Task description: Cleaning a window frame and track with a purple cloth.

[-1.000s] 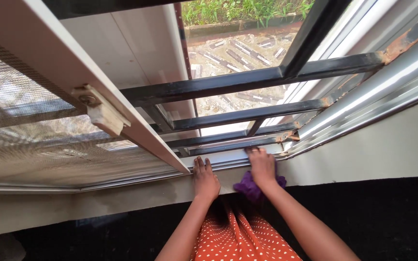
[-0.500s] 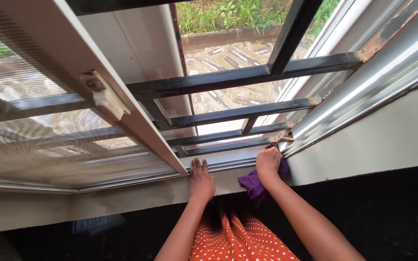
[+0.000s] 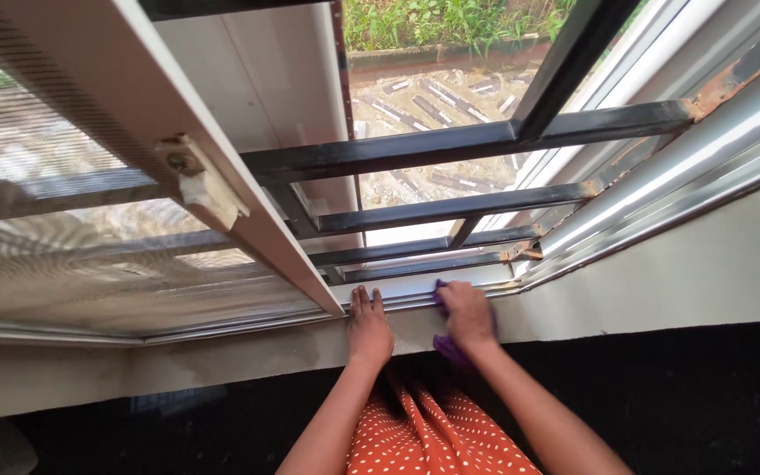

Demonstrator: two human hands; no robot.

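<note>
Purple cloth (image 3: pixel 447 345), crumpled and soft, lay pressed under the right hand (image 3: pixel 466 315) against the pale window sill ledge (image 3: pixel 310 347), one corner peeking onto the silver aluminium window track (image 3: pixel 415 292) and the rest bunched below the palm. The wipe would likely go best with firm, flat pressure along that track. The left hand (image 3: pixel 369 327) rested flat and empty on the ledge just beside, fingers together at the track.

Black bars (image 3: pixel 450 145) cross the opening, rusty at the right ends. A mesh screen (image 3: pixel 90 255) fills the left, with a latch (image 3: pixel 200 185) on its pale frame. Outside are paving (image 3: pixel 450 97) and grass (image 3: pixel 450 18)
</note>
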